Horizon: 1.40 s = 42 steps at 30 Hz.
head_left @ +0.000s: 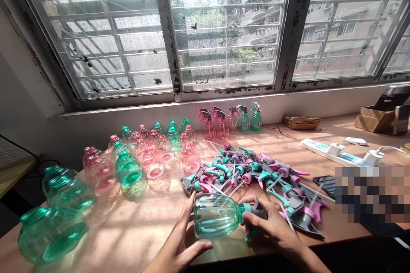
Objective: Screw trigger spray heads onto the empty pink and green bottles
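Observation:
A green clear plastic bottle (215,215) lies on its side near the front edge of the wooden table (144,226). My left hand (182,243) cups its base, fingers wrapped round it. My right hand (272,227) grips the grey and teal spray trigger head (256,211) at the bottle's neck. Just behind them lies a heap of loose trigger heads (253,175) in teal, pink and grey with dip tubes.
Several open pink and green bottles (150,153) stand at the left and back. Several capped spray bottles (230,120) line the wall under the window. A power strip (336,153), a phone (325,184) and a cardboard box (378,118) sit at the right.

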Tool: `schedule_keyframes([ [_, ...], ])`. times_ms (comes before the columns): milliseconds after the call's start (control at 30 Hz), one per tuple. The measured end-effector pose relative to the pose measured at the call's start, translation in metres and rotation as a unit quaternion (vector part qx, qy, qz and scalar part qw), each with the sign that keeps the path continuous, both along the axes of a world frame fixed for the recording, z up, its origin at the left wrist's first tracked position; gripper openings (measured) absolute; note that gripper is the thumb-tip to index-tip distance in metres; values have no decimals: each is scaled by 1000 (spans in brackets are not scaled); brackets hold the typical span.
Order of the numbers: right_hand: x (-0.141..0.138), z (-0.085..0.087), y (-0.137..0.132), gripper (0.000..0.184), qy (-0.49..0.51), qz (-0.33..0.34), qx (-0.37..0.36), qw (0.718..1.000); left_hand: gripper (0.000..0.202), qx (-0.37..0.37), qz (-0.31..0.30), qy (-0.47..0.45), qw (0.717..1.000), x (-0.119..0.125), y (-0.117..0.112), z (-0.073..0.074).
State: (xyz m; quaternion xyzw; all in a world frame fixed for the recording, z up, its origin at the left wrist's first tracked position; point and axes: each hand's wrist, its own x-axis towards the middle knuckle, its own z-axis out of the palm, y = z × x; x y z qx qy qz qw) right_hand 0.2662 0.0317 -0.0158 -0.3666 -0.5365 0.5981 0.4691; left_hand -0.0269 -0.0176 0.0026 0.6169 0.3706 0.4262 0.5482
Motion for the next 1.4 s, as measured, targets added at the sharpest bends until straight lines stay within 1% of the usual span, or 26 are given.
schedule_keyframes([
  [167,-1,7,-2,46,11,10,-1,1000,88,17,-9,-3,1000,-1,4,-3],
  [300,-1,7,-2,46,17,13,-1,1000,84,30,-7,15,999,0,5,-4],
  [433,-1,5,-1,48,11,12,-3,1000,101,18,-2,9,1000,3,2,-1],
  [500,0,4,-1,49,6,13,-1,1000,104,15,-7,6,1000,3,2,0],
  [633,-1,5,-1,47,-1,10,3,1000,93,25,-4,42,999,-1,3,-3],
  [700,-1,5,-1,47,-1,7,3,1000,92,38,4,59,998,-3,4,-4],
  [867,-1,4,-2,49,0,-2,-1,1000,90,41,-2,59,997,-1,4,0],
  [967,-1,3,-2,49,6,-3,-9,1000,100,36,5,61,997,1,2,3],
  [1067,0,2,-1,49,9,2,-7,1000,109,21,7,58,998,1,1,2],
  [1133,0,1,-1,50,11,5,-10,1000,106,16,10,67,998,-1,1,-1],
  [1233,0,1,0,51,4,0,-8,1000,99,30,23,98,994,-4,3,-3],
  [1400,-1,3,-1,51,-10,-3,5,1000,92,60,11,69,996,0,3,2],
])
